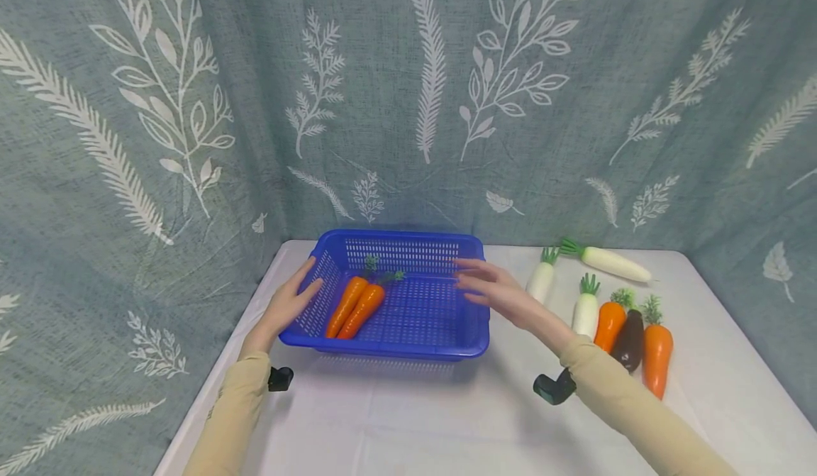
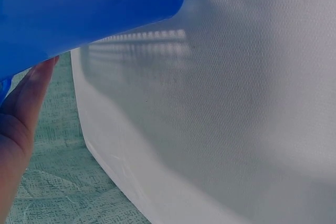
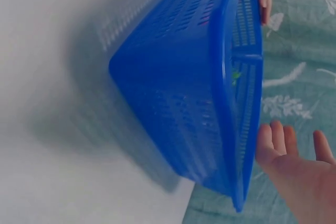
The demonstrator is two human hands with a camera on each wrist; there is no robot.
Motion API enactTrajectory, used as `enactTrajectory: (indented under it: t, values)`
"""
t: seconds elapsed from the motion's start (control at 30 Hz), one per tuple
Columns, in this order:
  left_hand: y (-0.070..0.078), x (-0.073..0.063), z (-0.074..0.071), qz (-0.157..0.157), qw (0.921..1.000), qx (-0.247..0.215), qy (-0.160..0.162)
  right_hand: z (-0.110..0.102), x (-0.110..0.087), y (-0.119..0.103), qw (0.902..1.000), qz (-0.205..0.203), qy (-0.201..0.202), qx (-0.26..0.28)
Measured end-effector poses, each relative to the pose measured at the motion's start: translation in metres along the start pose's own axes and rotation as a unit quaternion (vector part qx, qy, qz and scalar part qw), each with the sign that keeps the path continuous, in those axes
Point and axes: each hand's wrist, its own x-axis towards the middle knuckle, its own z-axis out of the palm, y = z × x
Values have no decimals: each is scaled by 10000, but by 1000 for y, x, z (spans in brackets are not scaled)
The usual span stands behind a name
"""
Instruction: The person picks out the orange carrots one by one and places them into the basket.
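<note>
A blue plastic basket with slotted walls sits on the white table; in the right wrist view its side looks tilted. Two orange carrots with green tops lie in its left part. My left hand is at the basket's left rim, thumb and fingers spread and fairly straight. The left wrist view has these fingers partly hidden behind the blue wall. At the right rim is my right hand, its fingers spread and loosely bent. Nothing is held in its palm in the right wrist view.
On the table right of the basket lie several white radishes, two more carrots and a dark eggplant, some close beside my right forearm. A grey-green leaf-patterned curtain hangs behind and beside the table.
</note>
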Motion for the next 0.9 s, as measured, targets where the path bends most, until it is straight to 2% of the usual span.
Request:
enactTrajectory:
  t: [0.57, 0.9]
  values:
    - [-7, 3, 2, -50, 10000, -55, 35, -28, -17, 6, 9989, -130, 452, 48]
    - [-4, 1, 1, -75, 10000, -33, 24, -42, -28, 11, 9970, -26, 727, -276]
